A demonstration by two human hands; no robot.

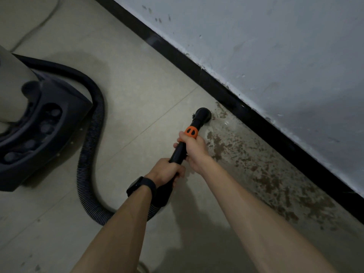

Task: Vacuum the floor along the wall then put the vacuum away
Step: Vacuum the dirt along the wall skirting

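vacuum wand [178,152] gripped by both hands [165,171] [194,149], brush [203,114] on floor [137,91].

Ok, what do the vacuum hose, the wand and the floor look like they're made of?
Hose: likely flexible plastic, matte black, ribbed all along.
Wand: seems rigid plastic, smooth black, with an orange collar.
Floor: looks like glazed beige tile, with thin grout lines and a faint sheen.

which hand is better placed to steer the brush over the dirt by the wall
Right. The right hand grips the wand nearest the brush, on the dirt side; the left hand holds further back by the hose.
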